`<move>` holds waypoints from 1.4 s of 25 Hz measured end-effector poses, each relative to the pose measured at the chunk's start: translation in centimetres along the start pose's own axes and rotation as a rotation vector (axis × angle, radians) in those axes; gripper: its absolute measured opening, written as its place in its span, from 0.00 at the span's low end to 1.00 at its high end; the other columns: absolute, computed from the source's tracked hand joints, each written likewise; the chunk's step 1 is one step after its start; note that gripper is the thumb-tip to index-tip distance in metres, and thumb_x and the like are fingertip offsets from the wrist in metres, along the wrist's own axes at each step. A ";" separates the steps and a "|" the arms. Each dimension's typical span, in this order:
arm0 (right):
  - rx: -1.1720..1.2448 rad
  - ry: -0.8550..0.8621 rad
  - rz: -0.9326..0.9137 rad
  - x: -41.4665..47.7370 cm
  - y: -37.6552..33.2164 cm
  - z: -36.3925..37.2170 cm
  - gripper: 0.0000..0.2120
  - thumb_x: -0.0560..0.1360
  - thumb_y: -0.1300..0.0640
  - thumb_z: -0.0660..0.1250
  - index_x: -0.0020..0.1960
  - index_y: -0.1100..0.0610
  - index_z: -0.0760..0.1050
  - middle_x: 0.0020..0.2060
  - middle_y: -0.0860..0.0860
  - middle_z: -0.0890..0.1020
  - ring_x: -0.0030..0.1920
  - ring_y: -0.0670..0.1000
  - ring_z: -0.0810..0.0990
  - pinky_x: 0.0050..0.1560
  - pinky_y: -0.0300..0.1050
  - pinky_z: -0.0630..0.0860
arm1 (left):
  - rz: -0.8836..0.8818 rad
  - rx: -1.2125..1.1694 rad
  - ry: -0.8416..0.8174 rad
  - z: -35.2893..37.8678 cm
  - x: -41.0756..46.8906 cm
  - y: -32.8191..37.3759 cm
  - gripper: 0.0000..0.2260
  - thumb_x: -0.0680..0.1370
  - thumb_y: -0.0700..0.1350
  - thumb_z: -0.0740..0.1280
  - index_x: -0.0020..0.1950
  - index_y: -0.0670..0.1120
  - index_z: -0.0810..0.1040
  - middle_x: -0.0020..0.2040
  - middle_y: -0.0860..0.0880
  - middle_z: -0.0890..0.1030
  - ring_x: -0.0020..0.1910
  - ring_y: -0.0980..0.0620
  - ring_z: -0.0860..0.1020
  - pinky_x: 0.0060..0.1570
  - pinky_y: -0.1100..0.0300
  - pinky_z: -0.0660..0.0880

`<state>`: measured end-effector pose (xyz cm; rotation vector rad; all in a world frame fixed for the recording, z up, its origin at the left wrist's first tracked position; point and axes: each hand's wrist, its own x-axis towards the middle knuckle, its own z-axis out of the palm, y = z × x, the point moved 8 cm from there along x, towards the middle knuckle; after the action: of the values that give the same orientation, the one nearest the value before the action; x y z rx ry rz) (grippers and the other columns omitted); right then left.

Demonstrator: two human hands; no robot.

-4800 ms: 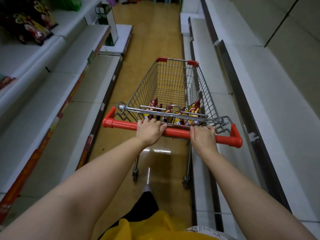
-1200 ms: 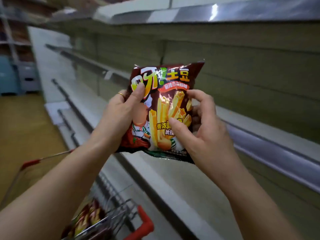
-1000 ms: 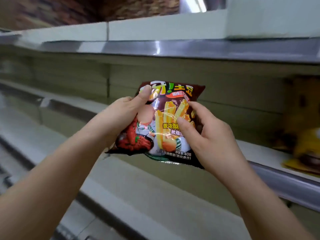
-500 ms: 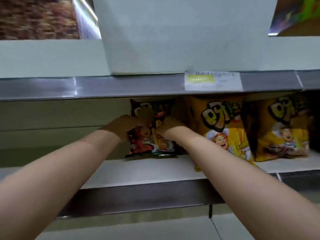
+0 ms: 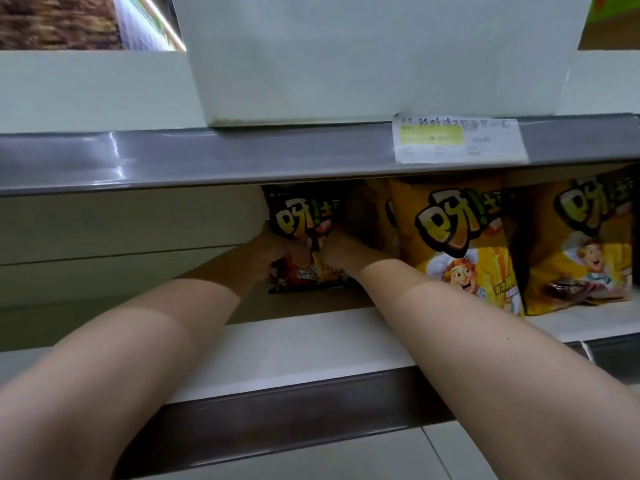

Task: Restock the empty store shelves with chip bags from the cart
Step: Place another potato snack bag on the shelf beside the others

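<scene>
Maroon-brown and glossy, the chip bag (image 5: 300,221) stands upright deep on the white shelf (image 5: 294,348), its top tucked under the grey rail of the shelf above (image 5: 207,161) and its bottom edge apparently resting on the board near the back wall. The left hand (image 5: 277,251) grips its left side and the right hand (image 5: 337,252) its right side. The fingers of both curl round the bag and squeeze its middle, though the dim light under the rail hides exactly how each finger lies. The bag is puffy and creased down the centre where the hands press, with big yellow-and-white lettering across the top and red artwork low on the left. Just to its right stand two yellow chip bags (image 5: 457,244), upright and facing out, below a paper price label (image 5: 457,140) stuck to the rail. By my reading the restocking is at an early stage. This bag is being placed and not yet let go, a few bags are in position, and the long stretch of shelf to the left of the hands holds nothing in view. The cart is out of sight, so how many bags remain to be moved cannot be told.
</scene>
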<state>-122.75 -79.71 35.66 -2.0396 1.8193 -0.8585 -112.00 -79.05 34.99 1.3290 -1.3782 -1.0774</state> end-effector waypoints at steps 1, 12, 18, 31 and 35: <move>-0.039 -0.026 0.013 -0.3 0.1 0.2 0.13 0.81 0.56 0.55 0.58 0.63 0.73 0.55 0.60 0.76 0.59 0.56 0.74 0.52 0.41 0.69 | 0.002 0.002 0.007 0.0 -0.1 -0.1 0.25 0.75 0.39 0.70 0.69 0.45 0.66 0.65 0.43 0.73 0.65 0.42 0.72 0.54 0.50 0.72; 0.225 0.143 -0.469 -15.2 -11.4 -1.7 0.15 0.77 0.53 0.61 0.62 0.57 0.72 0.58 0.54 0.77 0.57 0.53 0.75 0.50 0.39 0.69 | 0.245 -0.066 0.485 -7.9 -12.8 -0.9 0.09 0.76 0.44 0.60 0.51 0.40 0.74 0.48 0.43 0.78 0.47 0.48 0.76 0.48 0.56 0.72; 0.860 -0.048 -0.788 -25.7 -17.4 7.7 0.08 0.75 0.61 0.64 0.54 0.57 0.76 0.50 0.50 0.78 0.44 0.40 0.74 0.48 0.34 0.72 | 0.391 0.017 1.045 -19.1 -30.7 -7.2 0.13 0.72 0.30 0.62 0.43 0.49 0.73 0.42 0.49 0.76 0.41 0.53 0.75 0.45 0.62 0.74; 0.629 -0.992 -0.851 -49.2 -31.9 37.0 0.10 0.78 0.59 0.61 0.57 0.57 0.75 0.54 0.52 0.78 0.46 0.45 0.75 0.43 0.35 0.68 | -0.250 -0.036 1.748 -33.2 -62.6 -30.3 0.11 0.74 0.32 0.62 0.45 0.48 0.74 0.43 0.50 0.75 0.41 0.55 0.73 0.44 0.62 0.72; 0.412 -1.145 -0.873 -54.2 -33.3 46.3 0.12 0.78 0.59 0.60 0.60 0.59 0.74 0.56 0.52 0.78 0.47 0.44 0.74 0.40 0.31 0.67 | -0.422 -0.164 1.747 -34.8 -65.6 -38.2 0.08 0.76 0.33 0.63 0.49 0.46 0.73 0.45 0.50 0.75 0.45 0.53 0.74 0.48 0.59 0.73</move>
<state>-70.30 -29.81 4.94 -2.2198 0.1325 -0.0574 -69.81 -14.84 2.31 1.6615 0.2926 0.0348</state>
